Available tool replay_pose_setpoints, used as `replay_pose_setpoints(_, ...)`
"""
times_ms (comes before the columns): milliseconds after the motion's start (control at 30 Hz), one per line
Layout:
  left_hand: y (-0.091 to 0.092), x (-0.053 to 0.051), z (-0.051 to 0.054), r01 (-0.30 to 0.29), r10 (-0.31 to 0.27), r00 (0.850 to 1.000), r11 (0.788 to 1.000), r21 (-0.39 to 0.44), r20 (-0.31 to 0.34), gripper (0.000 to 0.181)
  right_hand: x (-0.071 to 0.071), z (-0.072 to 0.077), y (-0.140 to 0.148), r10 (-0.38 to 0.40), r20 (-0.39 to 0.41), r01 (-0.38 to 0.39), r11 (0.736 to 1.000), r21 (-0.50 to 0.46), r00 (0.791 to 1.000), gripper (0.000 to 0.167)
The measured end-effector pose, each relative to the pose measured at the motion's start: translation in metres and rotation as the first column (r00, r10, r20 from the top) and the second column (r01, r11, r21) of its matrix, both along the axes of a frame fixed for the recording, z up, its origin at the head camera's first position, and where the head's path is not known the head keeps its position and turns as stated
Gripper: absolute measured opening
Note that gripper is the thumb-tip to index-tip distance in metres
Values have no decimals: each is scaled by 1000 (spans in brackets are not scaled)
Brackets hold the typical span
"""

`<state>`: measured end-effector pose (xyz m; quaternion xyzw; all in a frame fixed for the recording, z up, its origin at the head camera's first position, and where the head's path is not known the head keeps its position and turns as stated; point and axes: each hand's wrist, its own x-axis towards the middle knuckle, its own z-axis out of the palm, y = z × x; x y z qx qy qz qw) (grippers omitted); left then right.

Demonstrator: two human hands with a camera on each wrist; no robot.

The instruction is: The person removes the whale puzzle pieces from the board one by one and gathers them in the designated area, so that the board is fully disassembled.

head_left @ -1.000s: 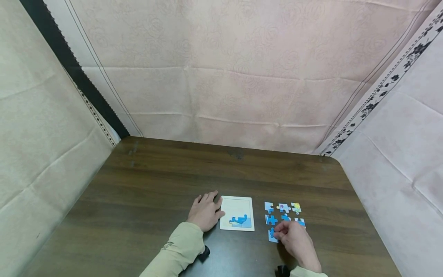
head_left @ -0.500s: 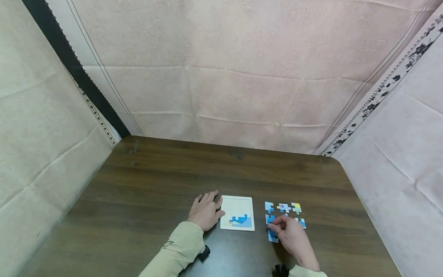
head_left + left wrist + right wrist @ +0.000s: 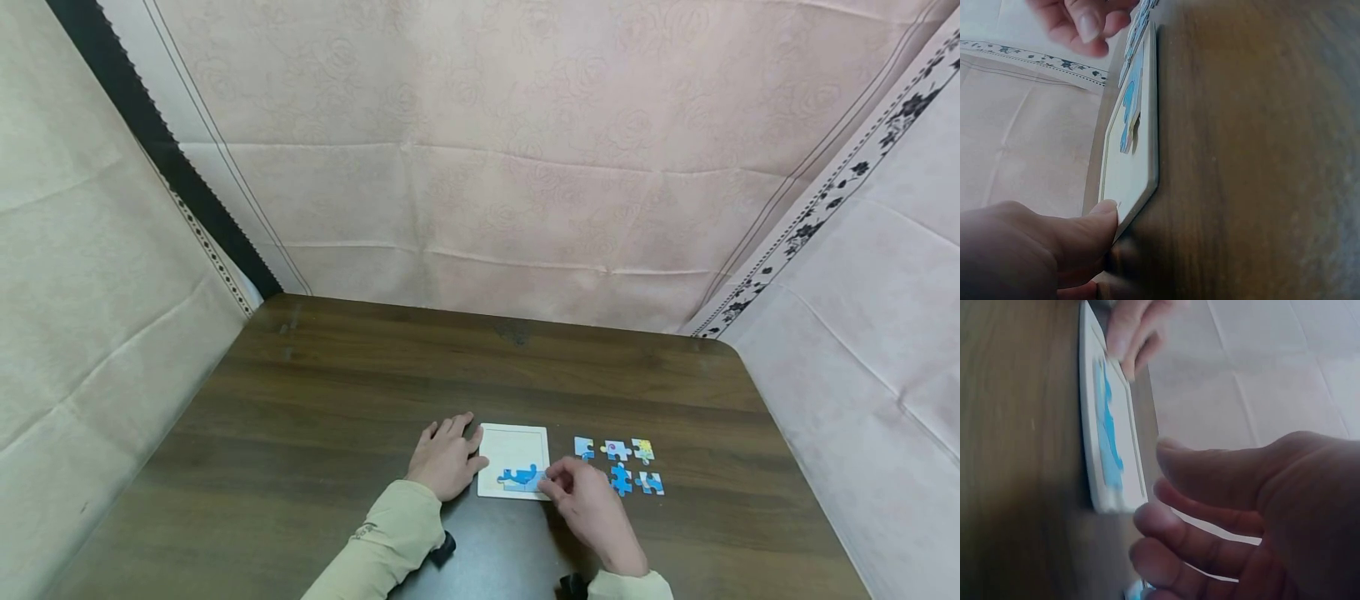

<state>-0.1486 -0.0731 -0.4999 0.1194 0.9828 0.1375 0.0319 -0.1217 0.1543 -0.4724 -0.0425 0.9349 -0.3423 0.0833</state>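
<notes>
A white puzzle tray (image 3: 513,446) lies on the table, with blue jigsaw pieces (image 3: 521,478) joined along its near side. At its left edge my left hand (image 3: 442,462) rests with spread, fairly straight fingers. The left wrist view has that hand's thumb (image 3: 1100,212) on the tray's rim. My right hand (image 3: 588,504) is at the tray's near right corner, fingers bent. In the right wrist view its thumb (image 3: 1210,475) and fingers stand apart, and I see nothing between them. Any loose pieces beneath the right hand are hidden.
Several loose jigsaw pieces lie right of the tray, among them a blue piece (image 3: 621,479), a yellow-green piece (image 3: 642,451) and a pale piece (image 3: 616,450). The brown wooden table (image 3: 360,392) is bounded by hanging patterned cloth (image 3: 487,167) behind and at both sides.
My right hand has moved left from the loose pieces to the tray's right edge, uncovering a blue piece behind it. The left hand and tray have stayed in place.
</notes>
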Motion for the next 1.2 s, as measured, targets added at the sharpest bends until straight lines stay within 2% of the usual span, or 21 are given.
replay_pose_setpoints(200,0,-1,0,-8,8,1000,1000,-6,23,55,-1,0,-17,87,-60,-86,996,20,994,16)
replay_pose_setpoints(367,0,-2,0,-13,13,999,1000,-6,31,54,-4,-1,-28,105,-95,-102,994,43,990,21)
replay_pose_setpoints(500,0,-1,1,-10,10,999,1000,-9,34,55,-7,-4,-36,100,-84,-94,993,76,991,29)
replay_pose_setpoints(667,0,-1,2,-2,3,1000,1000,-17,27,55,-9,-7,-45,103,-47,-100,992,72,994,38)
replay_pose_setpoints(900,-1,-1,0,14,-14,1000,1000,-18,-1,54,-8,-10,-52,132,-49,-128,989,73,990,38)
replay_pose_setpoints(1200,-2,-2,0,21,-21,1000,1000,-13,-11,54,-10,-17,-54,135,-94,-128,989,80,986,31)
